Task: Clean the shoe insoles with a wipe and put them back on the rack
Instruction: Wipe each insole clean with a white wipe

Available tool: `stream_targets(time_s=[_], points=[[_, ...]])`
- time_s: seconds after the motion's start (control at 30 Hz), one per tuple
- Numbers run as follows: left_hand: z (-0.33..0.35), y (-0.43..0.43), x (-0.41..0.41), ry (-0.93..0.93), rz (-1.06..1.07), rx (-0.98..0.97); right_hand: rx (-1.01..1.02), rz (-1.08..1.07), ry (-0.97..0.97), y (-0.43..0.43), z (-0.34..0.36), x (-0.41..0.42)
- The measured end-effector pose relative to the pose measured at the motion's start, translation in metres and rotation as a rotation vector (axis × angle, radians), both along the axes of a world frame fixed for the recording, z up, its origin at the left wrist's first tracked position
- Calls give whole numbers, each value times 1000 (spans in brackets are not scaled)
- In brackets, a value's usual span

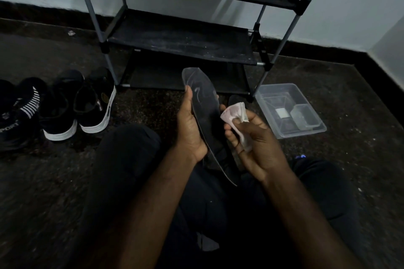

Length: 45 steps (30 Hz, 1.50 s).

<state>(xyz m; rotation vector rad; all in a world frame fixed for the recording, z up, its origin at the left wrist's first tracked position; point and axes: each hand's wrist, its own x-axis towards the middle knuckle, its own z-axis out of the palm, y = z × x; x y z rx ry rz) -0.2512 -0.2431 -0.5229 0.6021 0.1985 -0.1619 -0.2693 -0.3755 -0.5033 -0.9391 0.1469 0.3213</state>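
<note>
A dark shoe insole point(204, 102) is held upright in front of the person, above the lap, with its rounded toe end raised toward the shoe rack point(181, 36) and its heel end slanting down between the knees. It is gripped by the left hand point(190, 128): the thumb is laid along the insole's left edge near the toe, the palm is set against its left side, and the fingers are curled behind it, one fingertip being seen at the right edge. A crumpled whitish wipe point(234, 113) is pinched in the right hand point(255, 144), whose fingers are curled round it; the wipe is held just beside the insole's right edge, about halfway along its length, and whether the two touch cannot be told. The rack, with black fabric shelves on grey poles, is stood against the pale wall just beyond the insole. A clear plastic container point(290, 111), in which a smaller clear tub is seen, is placed on the dark floor point(360, 115) to the right of the rack. Black sneakers with white soles point(94, 104) are lined up on the floor at the left, with darker shoes point(19, 113) beside them.
</note>
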Motion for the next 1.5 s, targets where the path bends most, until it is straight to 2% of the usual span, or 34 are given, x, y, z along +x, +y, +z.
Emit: stream_targets(time_s=[0.2,0.27,0.33,0.37,0.5,0.57,0.67,0.77,0.83,0.9,0.97,1.07,1.13,1.27,1.4,1.5], points=[[1,-2,-2,-36,-60,-6,-461,-133,-330,-10,15,-3],[3,-4,-3,-41,-90,3,-811,-162,-593,-7,9,-6],[5,-5,-5,-25,-125,14,-1215,-118,-958,1,-4,-9],[5,-6,-5,-26,-143,12,-1341,-81,-1083,6,-12,-11],[4,-6,-6,-19,-151,-49,-1544,4,-1179,8,-22,-15],[3,-5,-5,-21,-142,-66,-1582,-83,-1114,-2,-22,-7],[3,-8,-4,-22,-151,-33,-1453,-113,-1011,-1,-19,-3],[-1,-6,-3,-23,-168,-47,-1354,1,-1114,15,-15,-18],[-1,-4,-3,-39,-153,-63,-1460,27,-1178,12,-12,-16],[0,-5,-3,-45,-112,-56,-1604,-60,-1083,5,-8,-6],[-2,-8,-2,-33,-69,-46,-1625,-104,-965,8,-6,-2],[-3,-6,-2,-33,-104,-17,-1492,46,-1052,26,-5,-16],[-4,-4,-3,-32,-129,-10,-1487,117,-1136,22,-4,-20],[-2,-7,-3,-26,-52,-25,-1614,-70,-1009,6,-3,2],[0,-5,-3,-1,-77,-16,-1448,65,-1083,24,-2,-16],[0,-2,-3,-7,-51,-13,-1489,60,-1143,16,0,-6]])
